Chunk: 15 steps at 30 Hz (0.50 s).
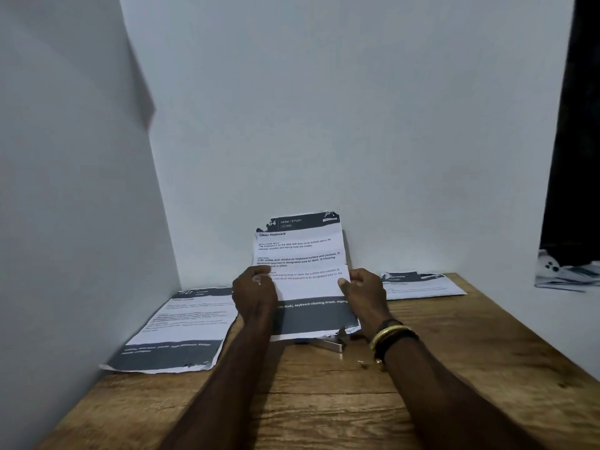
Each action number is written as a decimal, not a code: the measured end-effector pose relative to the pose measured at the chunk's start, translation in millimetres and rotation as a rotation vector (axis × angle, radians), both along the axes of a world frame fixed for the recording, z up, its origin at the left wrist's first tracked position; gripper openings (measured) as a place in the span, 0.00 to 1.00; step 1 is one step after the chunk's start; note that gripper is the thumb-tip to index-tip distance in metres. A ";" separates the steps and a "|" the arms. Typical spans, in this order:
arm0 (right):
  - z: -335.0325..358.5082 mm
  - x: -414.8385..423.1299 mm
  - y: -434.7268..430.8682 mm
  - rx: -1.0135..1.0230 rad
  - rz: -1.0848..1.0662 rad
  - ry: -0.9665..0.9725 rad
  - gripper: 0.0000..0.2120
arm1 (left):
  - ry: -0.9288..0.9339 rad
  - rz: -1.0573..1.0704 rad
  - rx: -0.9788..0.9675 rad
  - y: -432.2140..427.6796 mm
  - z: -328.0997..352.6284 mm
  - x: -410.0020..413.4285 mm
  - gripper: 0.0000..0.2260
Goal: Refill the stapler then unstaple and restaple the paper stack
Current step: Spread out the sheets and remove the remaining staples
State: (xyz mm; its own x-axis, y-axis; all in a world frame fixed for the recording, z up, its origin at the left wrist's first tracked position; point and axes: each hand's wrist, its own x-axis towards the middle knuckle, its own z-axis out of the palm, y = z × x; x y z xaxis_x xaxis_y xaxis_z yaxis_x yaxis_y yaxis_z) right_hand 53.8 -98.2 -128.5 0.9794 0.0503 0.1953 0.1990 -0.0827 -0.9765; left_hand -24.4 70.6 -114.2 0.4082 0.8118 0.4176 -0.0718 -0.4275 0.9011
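Note:
A printed paper stack [300,254] headed "Clean Keyboard" stands nearly upright above the wooden table [324,401]. My left hand [255,295] grips its left edge and my right hand [362,295] grips its right edge, thumb on the front. Its corners look torn. Under the stack's lower edge a metallic stapler [329,344] lies on the table, mostly hidden by the paper. A small loose staple [360,362] lies near my right wrist.
Another printed sheet [181,326] lies flat at the table's left, against the white wall. A third sheet [422,284] lies at the back right. Patterned items [565,271] sit on a white surface beyond the table's right edge.

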 end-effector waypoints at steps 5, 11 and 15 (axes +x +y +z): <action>-1.2 11.1 -17.4 0.133 0.131 0.020 0.15 | -0.024 -0.146 -0.143 1.3 -11.2 5.1 0.13; -9.2 17.6 -19.8 0.124 0.216 -0.097 0.24 | -0.100 -0.362 -0.245 10.4 -23.5 13.1 0.12; -12.9 25.0 -25.8 0.095 0.162 -0.079 0.21 | -0.148 -0.407 -0.371 21.9 -29.4 14.0 0.14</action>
State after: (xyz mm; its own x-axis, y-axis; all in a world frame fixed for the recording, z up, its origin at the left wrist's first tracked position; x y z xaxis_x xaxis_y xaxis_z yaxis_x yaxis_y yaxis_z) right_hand 78.8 -124.0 -141.4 0.9414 0.1834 0.2831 0.2789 0.0489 -0.9591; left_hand -10.4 92.5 -143.6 0.6777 0.7044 0.2110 -0.3011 0.0041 0.9536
